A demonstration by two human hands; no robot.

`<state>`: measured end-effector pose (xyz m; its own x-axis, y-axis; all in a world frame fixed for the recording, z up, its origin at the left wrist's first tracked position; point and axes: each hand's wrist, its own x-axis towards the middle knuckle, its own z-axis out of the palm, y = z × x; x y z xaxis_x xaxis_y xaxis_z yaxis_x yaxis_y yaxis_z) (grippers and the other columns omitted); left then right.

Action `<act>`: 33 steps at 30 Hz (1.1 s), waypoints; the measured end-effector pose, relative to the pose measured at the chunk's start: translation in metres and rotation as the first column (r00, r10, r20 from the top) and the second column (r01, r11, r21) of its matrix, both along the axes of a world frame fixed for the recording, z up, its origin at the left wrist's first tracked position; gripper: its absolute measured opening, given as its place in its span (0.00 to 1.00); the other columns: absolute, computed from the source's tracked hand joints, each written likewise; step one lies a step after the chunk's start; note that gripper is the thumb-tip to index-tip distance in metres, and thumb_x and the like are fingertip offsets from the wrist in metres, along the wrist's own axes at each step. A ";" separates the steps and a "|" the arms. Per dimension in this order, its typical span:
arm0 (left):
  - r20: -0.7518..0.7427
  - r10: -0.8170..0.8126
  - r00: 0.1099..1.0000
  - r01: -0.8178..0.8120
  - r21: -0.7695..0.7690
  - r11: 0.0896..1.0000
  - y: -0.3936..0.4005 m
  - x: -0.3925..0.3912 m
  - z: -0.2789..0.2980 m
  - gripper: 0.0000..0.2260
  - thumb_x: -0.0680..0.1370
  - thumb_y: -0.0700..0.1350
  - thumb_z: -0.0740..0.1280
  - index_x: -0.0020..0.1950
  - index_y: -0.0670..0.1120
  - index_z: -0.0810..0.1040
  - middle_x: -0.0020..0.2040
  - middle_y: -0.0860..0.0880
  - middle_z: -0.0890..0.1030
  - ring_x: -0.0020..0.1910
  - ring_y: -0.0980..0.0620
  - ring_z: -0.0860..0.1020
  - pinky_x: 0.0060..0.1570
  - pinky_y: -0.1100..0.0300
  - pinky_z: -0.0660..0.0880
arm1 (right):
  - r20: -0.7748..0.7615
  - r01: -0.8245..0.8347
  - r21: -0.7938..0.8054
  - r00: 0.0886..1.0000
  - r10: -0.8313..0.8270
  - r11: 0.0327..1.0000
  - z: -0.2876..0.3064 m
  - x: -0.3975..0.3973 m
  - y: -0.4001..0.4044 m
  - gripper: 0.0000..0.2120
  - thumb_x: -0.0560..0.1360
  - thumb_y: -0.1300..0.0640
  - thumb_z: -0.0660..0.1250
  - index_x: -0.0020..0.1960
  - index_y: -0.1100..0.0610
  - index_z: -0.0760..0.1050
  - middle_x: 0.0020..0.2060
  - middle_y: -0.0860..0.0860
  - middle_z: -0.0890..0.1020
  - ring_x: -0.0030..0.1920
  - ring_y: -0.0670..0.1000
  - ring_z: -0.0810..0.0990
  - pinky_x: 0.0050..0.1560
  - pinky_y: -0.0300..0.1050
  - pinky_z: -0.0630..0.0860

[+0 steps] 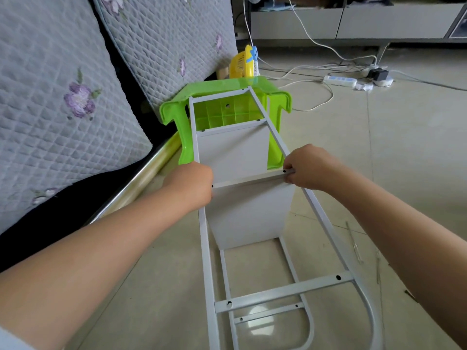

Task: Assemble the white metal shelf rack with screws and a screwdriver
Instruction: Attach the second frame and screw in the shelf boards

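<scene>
The white metal shelf rack (283,290) lies on its side on the tiled floor, its far end leaning against a green plastic stool (214,92). Two white shelf panels (247,215) stand between its side rails. My left hand (192,184) grips the left rail where the nearer panel's top edge meets it. My right hand (307,168) curls round the right rail at the same panel edge. No screwdriver or loose screw is visible.
A quilted grey mattress (63,102) with purple flowers leans on the left. A yellow fan (243,63) stands behind the stool. A power strip (340,80) with white cables lies on the floor at the back right, below a grey cabinet (353,21).
</scene>
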<state>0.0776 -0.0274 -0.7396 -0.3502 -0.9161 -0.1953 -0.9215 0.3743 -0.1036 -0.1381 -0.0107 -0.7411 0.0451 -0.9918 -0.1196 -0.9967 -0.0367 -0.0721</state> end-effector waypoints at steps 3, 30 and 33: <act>-0.060 0.034 0.998 -0.034 0.002 0.999 0.000 0.003 -0.001 0.12 0.77 0.44 0.63 0.38 0.37 0.71 0.34 0.42 0.70 0.47 0.40 0.77 0.39 0.57 0.71 | 0.012 0.013 -0.017 1.000 -0.013 1.000 -0.001 0.001 0.000 0.11 0.76 0.57 0.62 0.54 0.59 0.77 0.50 0.58 0.78 0.51 0.59 0.77 0.40 0.40 0.67; -0.136 0.062 0.989 -0.063 0.000 0.998 -0.002 -0.002 -0.001 0.19 0.76 0.44 0.65 0.27 0.44 0.63 0.29 0.47 0.64 0.46 0.40 0.77 0.35 0.59 0.64 | 0.025 0.005 -0.027 1.000 -0.004 1.000 -0.003 -0.007 -0.006 0.11 0.74 0.58 0.63 0.53 0.60 0.78 0.50 0.57 0.79 0.52 0.58 0.77 0.39 0.40 0.67; -0.126 0.061 0.990 -0.062 0.000 0.998 -0.001 -0.003 0.000 0.19 0.76 0.44 0.65 0.27 0.44 0.63 0.29 0.47 0.65 0.45 0.40 0.77 0.35 0.59 0.65 | 0.032 0.001 -0.024 1.000 0.000 1.000 -0.003 -0.007 -0.006 0.11 0.74 0.59 0.63 0.53 0.60 0.78 0.50 0.57 0.79 0.52 0.58 0.77 0.39 0.40 0.66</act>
